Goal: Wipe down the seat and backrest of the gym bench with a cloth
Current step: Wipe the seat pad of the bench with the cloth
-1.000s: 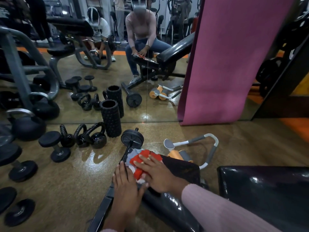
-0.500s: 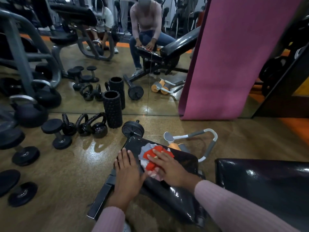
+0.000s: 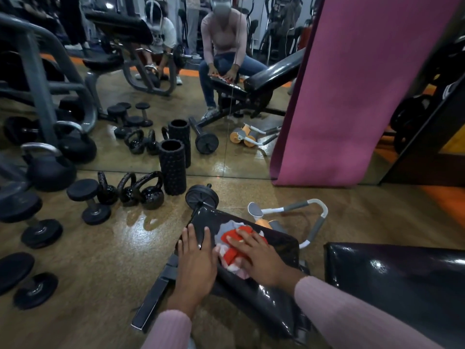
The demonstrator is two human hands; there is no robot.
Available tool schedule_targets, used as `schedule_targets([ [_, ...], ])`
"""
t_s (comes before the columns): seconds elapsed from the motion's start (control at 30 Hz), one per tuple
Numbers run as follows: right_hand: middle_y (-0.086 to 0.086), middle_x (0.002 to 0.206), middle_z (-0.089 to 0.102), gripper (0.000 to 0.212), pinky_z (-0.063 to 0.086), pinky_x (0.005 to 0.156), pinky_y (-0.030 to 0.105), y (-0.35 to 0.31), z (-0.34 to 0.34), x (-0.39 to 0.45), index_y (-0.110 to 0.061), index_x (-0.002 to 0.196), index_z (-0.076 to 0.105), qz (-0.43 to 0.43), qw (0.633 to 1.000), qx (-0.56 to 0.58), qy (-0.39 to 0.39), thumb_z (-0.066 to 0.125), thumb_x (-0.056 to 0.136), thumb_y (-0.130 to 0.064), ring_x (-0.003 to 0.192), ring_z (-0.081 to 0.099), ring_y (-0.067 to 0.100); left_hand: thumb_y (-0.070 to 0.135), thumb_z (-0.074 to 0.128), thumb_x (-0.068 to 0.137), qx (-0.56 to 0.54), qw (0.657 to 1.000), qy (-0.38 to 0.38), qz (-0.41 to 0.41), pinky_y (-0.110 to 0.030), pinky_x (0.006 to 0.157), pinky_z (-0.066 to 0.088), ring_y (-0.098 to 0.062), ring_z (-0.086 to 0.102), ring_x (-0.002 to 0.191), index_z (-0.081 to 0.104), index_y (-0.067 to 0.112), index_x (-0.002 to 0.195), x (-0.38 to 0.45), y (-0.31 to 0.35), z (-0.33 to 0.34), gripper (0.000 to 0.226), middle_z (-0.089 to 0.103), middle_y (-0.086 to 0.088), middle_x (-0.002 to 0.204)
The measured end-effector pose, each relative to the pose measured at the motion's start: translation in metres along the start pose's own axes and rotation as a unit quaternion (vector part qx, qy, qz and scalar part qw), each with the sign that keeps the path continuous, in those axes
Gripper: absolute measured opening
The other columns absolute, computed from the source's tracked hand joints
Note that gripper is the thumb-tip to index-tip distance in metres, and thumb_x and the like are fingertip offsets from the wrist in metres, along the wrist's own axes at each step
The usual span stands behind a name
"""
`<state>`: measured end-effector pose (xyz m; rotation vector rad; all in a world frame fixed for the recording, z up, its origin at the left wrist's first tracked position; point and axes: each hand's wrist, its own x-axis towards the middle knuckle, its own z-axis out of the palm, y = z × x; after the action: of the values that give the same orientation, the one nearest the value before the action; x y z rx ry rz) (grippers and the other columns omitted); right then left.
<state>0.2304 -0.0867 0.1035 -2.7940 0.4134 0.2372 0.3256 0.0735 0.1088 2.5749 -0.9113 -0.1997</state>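
Note:
The black padded seat (image 3: 274, 250) of the gym bench lies below me, shiny and tilted. A crumpled red, grey and white cloth (image 3: 230, 250) rests on its near half. My right hand (image 3: 259, 258) lies flat on the cloth, fingers spread, pressing it onto the pad. My left hand (image 3: 196, 263) rests flat on the seat's left edge, beside the cloth, holding nothing. The black backrest (image 3: 392, 275) shows at the lower right, apart from both hands.
A wall mirror stands ahead, with a pink mat (image 3: 352, 96) leaning on it. Kettlebells (image 3: 148, 190), dumbbells (image 3: 88, 202), a foam roller (image 3: 173, 167) and a weight plate (image 3: 202, 197) crowd the floor left. An orange-and-grey ab roller (image 3: 289, 212) lies right of the seat.
My right hand has slid the cloth from the seat's far left corner toward its middle. My left hand has stayed on the left edge. The view has shifted slightly.

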Motion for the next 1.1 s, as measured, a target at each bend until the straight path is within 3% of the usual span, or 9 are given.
schedule_targets([
  [0.13, -0.008, 0.161, 0.003, 0.054, 0.014, 0.113, 0.06, -0.029, -0.007, 0.024, -0.05, 0.146, 0.009, 0.088, 0.995, 0.038, -0.003, 0.03, 0.095, -0.048, 0.145, 0.001, 0.034, 0.042, 0.021, 0.1, -0.011, 1.0, 0.002, -0.008, -0.043, 0.118, -0.002, -0.033, -0.01, 0.146, 0.004, 0.023, 0.151, 0.002, 0.0, 0.002, 0.058, -0.007, -0.021, 0.158],
  [0.23, -0.004, 0.161, 0.007, 0.068, 0.014, 0.111, 0.064, -0.045, 0.003, 0.012, -0.045, 0.145, 0.018, -0.006, 1.0, -0.017, 0.014, 0.013, 0.078, -0.054, 0.145, 0.005, 0.036, 0.043, 0.021, 0.099, -0.019, 1.0, 0.006, -0.016, -0.045, 0.118, 0.001, -0.034, -0.007, 0.146, 0.006, 0.025, 0.151, 0.003, 0.003, 0.002, 0.057, -0.003, -0.022, 0.158],
  [0.37, -0.007, 0.161, 0.007, 0.056, 0.021, 0.108, 0.058, -0.012, 0.012, -0.026, -0.047, 0.145, 0.019, -0.083, 0.996, -0.043, 0.005, 0.028, 0.089, -0.048, 0.146, 0.005, 0.03, 0.046, 0.019, 0.098, -0.015, 1.0, 0.002, -0.024, -0.046, 0.117, 0.0, -0.036, -0.009, 0.145, 0.004, 0.028, 0.151, 0.002, 0.007, 0.003, 0.057, -0.006, -0.022, 0.157],
  [0.57, -0.007, 0.161, 0.001, 0.06, 0.015, 0.111, 0.061, -0.033, 0.003, -0.005, -0.048, 0.146, 0.012, 0.07, 0.997, 0.025, 0.011, 0.042, 0.094, -0.044, 0.145, -0.002, 0.036, 0.052, 0.015, 0.096, -0.014, 1.0, 0.008, -0.01, -0.046, 0.117, 0.0, -0.036, -0.009, 0.145, 0.007, 0.031, 0.15, 0.001, 0.003, 0.006, 0.059, -0.007, -0.024, 0.157],
  [0.7, -0.003, 0.161, 0.002, 0.059, 0.012, 0.111, 0.064, -0.054, 0.011, -0.005, -0.036, 0.146, 0.028, -0.015, 1.0, -0.024, 0.009, 0.042, 0.089, -0.045, 0.144, 0.0, 0.039, 0.048, 0.02, 0.097, -0.03, 0.999, 0.007, -0.008, -0.045, 0.117, -0.001, -0.035, -0.009, 0.145, 0.012, 0.034, 0.149, 0.001, 0.005, 0.003, 0.055, -0.006, -0.023, 0.157],
  [0.83, -0.006, 0.161, 0.004, 0.056, 0.019, 0.11, 0.06, -0.015, 0.018, -0.03, -0.052, 0.143, 0.016, -0.068, 0.997, -0.044, 0.005, 0.028, 0.088, -0.054, 0.146, 0.001, 0.032, 0.051, 0.019, 0.097, -0.021, 1.0, 0.001, -0.008, -0.044, 0.117, -0.002, -0.034, -0.012, 0.145, 0.016, 0.04, 0.148, 0.003, 0.001, 0.006, 0.052, -0.01, -0.022, 0.157],
  [0.9, -0.009, 0.161, 0.003, 0.06, 0.023, 0.11, 0.056, -0.003, 0.019, -0.033, -0.054, 0.143, 0.011, -0.011, 1.0, -0.02, 0.017, 0.024, 0.085, -0.059, 0.146, 0.001, 0.029, 0.052, 0.02, 0.096, -0.017, 1.0, 0.0, -0.004, -0.043, 0.117, -0.003, -0.033, -0.013, 0.145, 0.02, 0.042, 0.146, 0.003, -0.002, 0.008, 0.051, -0.011, -0.02, 0.157],
  [1.0, -0.008, 0.16, 0.004, 0.058, 0.023, 0.112, 0.056, -0.022, 0.017, -0.015, -0.051, 0.144, 0.012, 0.12, 0.991, 0.045, 0.041, 0.038, 0.093, -0.049, 0.144, 0.003, 0.035, 0.052, 0.021, 0.096, -0.011, 1.0, 0.0, -0.005, -0.043, 0.117, -0.002, -0.034, -0.011, 0.146, 0.023, 0.043, 0.145, 0.002, 0.001, 0.008, 0.05, -0.01, -0.021, 0.157],
  [1.1, -0.004, 0.16, 0.005, 0.056, 0.019, 0.111, 0.06, -0.048, 0.015, -0.001, -0.047, 0.145, 0.016, 0.099, 0.994, 0.028, 0.04, 0.036, 0.093, -0.048, 0.143, 0.002, 0.039, 0.05, 0.022, 0.097, -0.017, 1.0, -0.002, -0.014, -0.044, 0.117, -0.002, -0.035, -0.009, 0.145, 0.023, 0.041, 0.146, 0.003, 0.005, 0.004, 0.05, -0.008, -0.022, 0.157],
])
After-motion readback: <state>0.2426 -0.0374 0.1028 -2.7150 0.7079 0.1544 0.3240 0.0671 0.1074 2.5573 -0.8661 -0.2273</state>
